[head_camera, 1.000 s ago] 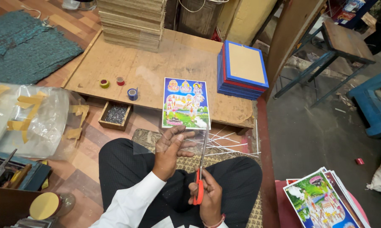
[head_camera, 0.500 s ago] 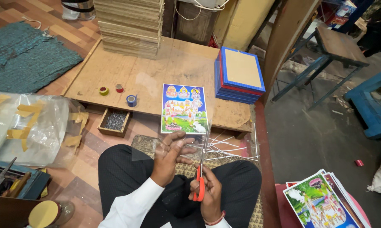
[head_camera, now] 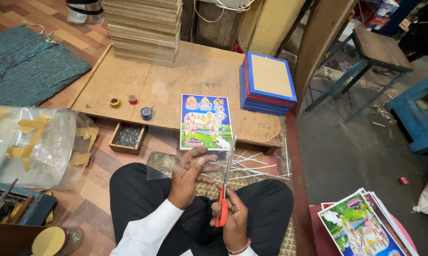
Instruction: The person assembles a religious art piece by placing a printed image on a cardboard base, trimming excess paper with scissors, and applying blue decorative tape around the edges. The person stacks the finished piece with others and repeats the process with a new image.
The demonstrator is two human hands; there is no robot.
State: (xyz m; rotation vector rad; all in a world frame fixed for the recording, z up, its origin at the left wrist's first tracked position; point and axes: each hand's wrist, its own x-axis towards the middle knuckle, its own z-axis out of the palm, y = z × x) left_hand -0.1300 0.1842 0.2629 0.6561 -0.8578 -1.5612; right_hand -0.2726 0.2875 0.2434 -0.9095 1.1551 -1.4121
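The right hand [head_camera: 234,219] has its fingers curled through the orange handles of a pair of scissors [head_camera: 225,187], gripping them so the long blades point up and away from the body, their tips reaching the lower edge of a colourful printed picture [head_camera: 205,122]. The left hand [head_camera: 191,175] is spread, fingers wide and slightly bent, pressing against a clear plastic sheet [head_camera: 195,90] that is hard to make out; it seems to stretch from the lap up over the picture, and whether the fingers pinch it or only rest on it cannot be told. Just beside the blades, thin white strips [head_camera: 256,163] lie scattered on a woven mat. The picture lies flat on a low wooden board [head_camera: 176,76], near its front edge. On the same board sit three small rolls of tape [head_camera: 130,105] to the left, a stack of blue-framed boards [head_camera: 268,83] to the right, and a tall pile of cardboard sheets [head_camera: 143,28] at the back. A small tray of nails [head_camera: 127,136] sits below the board's front edge, and more printed pictures [head_camera: 363,227] lie well apart at the lower right.
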